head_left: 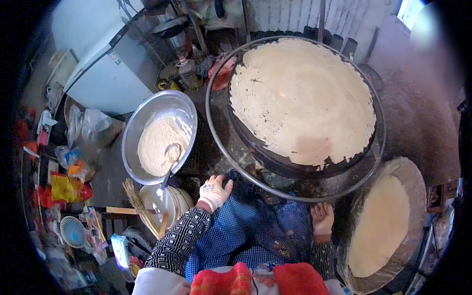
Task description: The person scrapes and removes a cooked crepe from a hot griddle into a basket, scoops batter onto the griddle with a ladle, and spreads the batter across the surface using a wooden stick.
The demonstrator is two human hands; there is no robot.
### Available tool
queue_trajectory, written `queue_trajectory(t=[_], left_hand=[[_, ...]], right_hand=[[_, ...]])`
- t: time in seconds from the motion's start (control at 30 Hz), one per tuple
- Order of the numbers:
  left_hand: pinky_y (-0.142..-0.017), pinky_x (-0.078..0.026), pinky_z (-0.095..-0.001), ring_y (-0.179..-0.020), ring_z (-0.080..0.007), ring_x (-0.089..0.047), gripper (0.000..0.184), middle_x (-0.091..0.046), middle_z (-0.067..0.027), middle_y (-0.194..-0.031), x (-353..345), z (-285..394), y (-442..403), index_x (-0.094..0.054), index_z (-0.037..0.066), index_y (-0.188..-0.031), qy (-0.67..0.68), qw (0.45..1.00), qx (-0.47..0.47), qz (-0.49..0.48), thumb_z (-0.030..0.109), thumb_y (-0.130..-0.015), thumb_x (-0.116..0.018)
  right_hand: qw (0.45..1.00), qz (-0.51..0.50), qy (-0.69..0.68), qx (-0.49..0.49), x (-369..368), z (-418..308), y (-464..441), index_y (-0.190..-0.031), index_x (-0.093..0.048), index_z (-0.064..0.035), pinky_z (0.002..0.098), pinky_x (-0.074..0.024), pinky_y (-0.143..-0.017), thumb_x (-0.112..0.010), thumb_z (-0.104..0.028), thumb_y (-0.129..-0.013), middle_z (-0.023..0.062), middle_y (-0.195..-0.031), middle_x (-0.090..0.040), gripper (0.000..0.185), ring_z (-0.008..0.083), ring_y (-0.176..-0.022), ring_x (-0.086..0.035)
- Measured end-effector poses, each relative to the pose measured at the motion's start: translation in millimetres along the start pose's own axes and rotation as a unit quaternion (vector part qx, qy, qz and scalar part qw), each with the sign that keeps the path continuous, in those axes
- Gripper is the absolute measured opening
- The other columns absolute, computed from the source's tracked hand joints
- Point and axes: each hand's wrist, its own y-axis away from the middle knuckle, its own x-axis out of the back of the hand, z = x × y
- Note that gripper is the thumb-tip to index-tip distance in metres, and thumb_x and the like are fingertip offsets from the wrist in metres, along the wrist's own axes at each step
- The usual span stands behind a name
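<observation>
At lower center, the gloved left hand (215, 192) rests, fingers loosely spread, by the blue checked apron (236, 221); above right lies a round pale batter sheet (302, 98); below it, the bare right hand's (322, 219) fingers curl loosely.

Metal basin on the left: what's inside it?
The metal basin holds pale batter, with a ladle dipping in. The basin's bottom is covered by batter, so it can't be seen.
</observation>
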Motion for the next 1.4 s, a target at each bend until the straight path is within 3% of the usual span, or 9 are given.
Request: queue_trajectory(t=[0.23,0.47,0.53,0.67,0.8,0.97,1.07,1.33,1.4], left_hand=[[-0.102,-0.042,-0.0469,-0.123,-0.0462,-0.045,0.059,-0.037,-0.0288,-0.14,-52.1,-13.1,-11.1,-0.039,0.005,-0.139,0.185,0.942,-0.121,0.253,0.026,-0.089,-0.063],[-0.106,-0.035,-0.0516,-0.126,-0.0447,-0.04,0.05,-0.043,-0.0245,-0.137,7.7,-6.1,-36.9,-0.047,0.003,-0.133,0.05,0.856,-0.243,0.453,0.017,-0.087,-0.061],[-0.106,-0.035,-0.0516,-0.127,-0.0436,-0.039,0.047,-0.043,-0.0223,-0.138,27.1,-2.4,-50.1,-0.049,0.004,-0.132,0.021,0.85,-0.259,0.459,0.018,-0.088,-0.059],[-0.107,-0.034,-0.0509,-0.128,-0.0429,-0.038,0.047,-0.043,-0.0217,-0.139,44.8,11.0,-62.0,-0.049,0.005,-0.132,0.002,0.852,-0.28,0.443,0.022,-0.09,-0.058],[-0.108,-0.033,-0.0505,-0.129,-0.042,-0.038,0.048,-0.043,-0.0209,-0.139,40.4,13.2,-74.2,-0.048,0.006,-0.133,0.013,0.843,-0.284,0.457,0.026,-0.09,-0.058],[-0.111,-0.028,-0.0516,-0.131,-0.0396,-0.037,0.054,-0.046,-0.0179,-0.136,36.1,6.8,-90.5,-0.046,0.001,-0.133,-0.048,0.846,-0.343,0.407,0.028,-0.088,-0.059],[-0.117,-0.011,-0.0541,-0.131,-0.0354,-0.04,0.052,-0.059,-0.0173,-0.121,26.4,8.0,-85.5,-0.07,0.006,-0.108,-0.207,0.928,-0.286,0.116,0.047,-0.095,-0.041],[-0.105,-0.025,-0.0525,-0.089,-0.0282,-0.053,0.042,-0.055,-0.0036,-0.075,-28.5,44.5,-39.5,-0.064,0.019,-0.07,-0.125,0.883,-0.424,0.157,0.05,-0.09,-0.044],[-0.106,-0.023,-0.0532,-0.094,-0.0289,-0.053,0.043,-0.055,-0.0043,-0.078,-43.4,53.7,-28.3,-0.064,0.018,-0.072,-0.091,0.873,-0.437,0.196,0.053,-0.09,-0.048]], right_hand=[[0.997,-0.039,0.062,-0.017,102.3,6.1,68.9,-0.107,-0.061,-0.0078,0.038,-0.0514,-0.068,-0.053,-0.041,-0.096,0.0047,-0.082,-0.062,0.036,0.0212,-0.073,-0.06],[0.993,-0.099,0.006,-0.056,78.8,-1.6,99.1,-0.108,-0.062,-0.0076,0.0372,-0.0516,-0.066,-0.054,-0.044,-0.095,0.0061,-0.084,-0.064,0.04,0.0216,-0.072,-0.06],[0.976,-0.056,0.203,0.056,50.8,-6.8,104.0,-0.111,-0.062,-0.0062,0.0371,-0.052,-0.069,-0.058,-0.042,-0.094,0.0069,-0.087,-0.065,0.04,0.0226,-0.075,-0.062],[0.819,-0.059,0.494,0.285,-32.7,4.9,108.4,-0.118,-0.06,-0.0044,0.038,-0.0514,-0.078,-0.068,-0.031,-0.088,0.0118,-0.097,-0.065,0.041,0.0278,-0.088,-0.064],[0.51,-0.15,0.639,0.556,-117.8,10.2,100.9,-0.128,-0.052,-0.0074,0.0502,-0.0363,-0.101,-0.078,-0.028,-0.071,0.0164,-0.124,-0.053,0.066,0.0375,-0.116,-0.048],[0.389,-0.177,0.708,0.563,-207.8,26.3,75.7,-0.129,-0.051,-0.0149,0.0616,-0.0264,-0.103,-0.077,-0.026,-0.067,0.0144,-0.131,-0.042,0.068,0.0376,-0.124,-0.037],[0.246,-0.18,0.775,0.554,-230.4,39.4,43.3,-0.131,-0.052,-0.0158,0.0633,-0.018,-0.108,-0.07,-0.021,-0.07,0.015,-0.137,-0.041,0.063,0.0377,-0.131,-0.031],[0.132,-0.152,0.861,0.468,-241.3,8.6,0.4,-0.135,-0.049,-0.0244,0.0706,-0.0124,-0.107,-0.047,-0.018,-0.091,0.0102,-0.138,-0.05,0.044,0.0329,-0.133,-0.039],[0.12,-0.145,0.887,0.422,-256.9,-12.2,4.5,-0.117,-0.062,-0.0248,0.0723,-0.0086,-0.108,-0.047,-0.021,-0.092,0.0045,-0.125,-0.059,0.03,0.0265,-0.129,-0.044]])
